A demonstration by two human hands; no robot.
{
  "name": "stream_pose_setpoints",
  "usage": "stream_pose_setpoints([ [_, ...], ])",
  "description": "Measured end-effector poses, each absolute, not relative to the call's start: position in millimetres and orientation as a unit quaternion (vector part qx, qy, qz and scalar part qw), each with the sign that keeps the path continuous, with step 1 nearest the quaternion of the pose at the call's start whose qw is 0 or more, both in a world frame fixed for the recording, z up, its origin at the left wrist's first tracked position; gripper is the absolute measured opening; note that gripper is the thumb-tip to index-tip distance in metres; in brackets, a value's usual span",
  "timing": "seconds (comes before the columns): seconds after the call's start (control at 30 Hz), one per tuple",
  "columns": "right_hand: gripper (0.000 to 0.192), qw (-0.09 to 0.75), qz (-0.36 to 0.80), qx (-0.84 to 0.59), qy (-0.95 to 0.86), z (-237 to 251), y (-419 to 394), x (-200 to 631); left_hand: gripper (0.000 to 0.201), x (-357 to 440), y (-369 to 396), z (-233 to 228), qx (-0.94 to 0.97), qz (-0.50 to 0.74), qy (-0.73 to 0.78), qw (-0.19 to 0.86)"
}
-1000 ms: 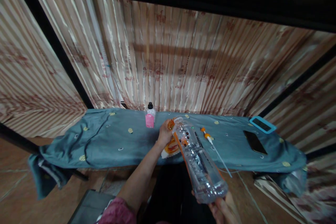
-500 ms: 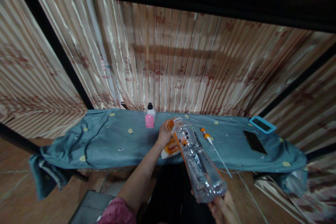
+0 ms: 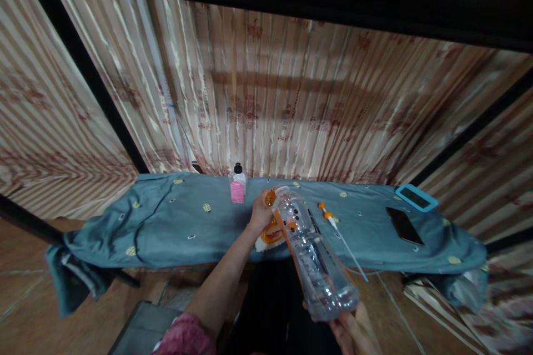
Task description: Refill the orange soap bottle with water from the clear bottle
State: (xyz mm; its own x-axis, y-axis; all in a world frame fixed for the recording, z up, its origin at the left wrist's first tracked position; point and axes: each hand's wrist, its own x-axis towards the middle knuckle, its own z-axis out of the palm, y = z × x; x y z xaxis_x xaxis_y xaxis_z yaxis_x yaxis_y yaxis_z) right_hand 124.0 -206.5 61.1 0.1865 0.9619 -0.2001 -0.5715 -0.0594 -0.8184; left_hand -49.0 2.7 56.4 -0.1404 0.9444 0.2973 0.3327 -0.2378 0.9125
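- At the centre of the frame, the left hand (image 3: 261,212) closes its fingers around the mouth end of a clear plastic bottle (image 3: 314,258), beside an orange piece there.
- At the bottom edge, right of centre, the right hand (image 3: 353,333) grips the bottle's base from below; the bottle lies tilted, neck pointing up the frame toward the cloth.
- Under the neck lies an orange-and-white wrapper (image 3: 270,234) on the teal cloth (image 3: 166,222).
- Just right of the bottle is a thin orange-tipped brush (image 3: 339,233).
- Left of the hand stands a small pink-labelled bottle (image 3: 238,184).
- At the right lie a dark phone (image 3: 403,226) and a blue-framed device (image 3: 416,197).
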Motion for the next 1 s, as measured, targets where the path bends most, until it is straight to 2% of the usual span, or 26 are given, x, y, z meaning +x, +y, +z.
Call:
stream_pose_setpoints([
  [1.0, 0.068, 0.647, 0.588, -0.44, -0.203, 64.6, -205.3, 125.7, 0.025, -49.4, 8.8, 47.9, 0.583, 0.53, 0.539, 0.298],
])
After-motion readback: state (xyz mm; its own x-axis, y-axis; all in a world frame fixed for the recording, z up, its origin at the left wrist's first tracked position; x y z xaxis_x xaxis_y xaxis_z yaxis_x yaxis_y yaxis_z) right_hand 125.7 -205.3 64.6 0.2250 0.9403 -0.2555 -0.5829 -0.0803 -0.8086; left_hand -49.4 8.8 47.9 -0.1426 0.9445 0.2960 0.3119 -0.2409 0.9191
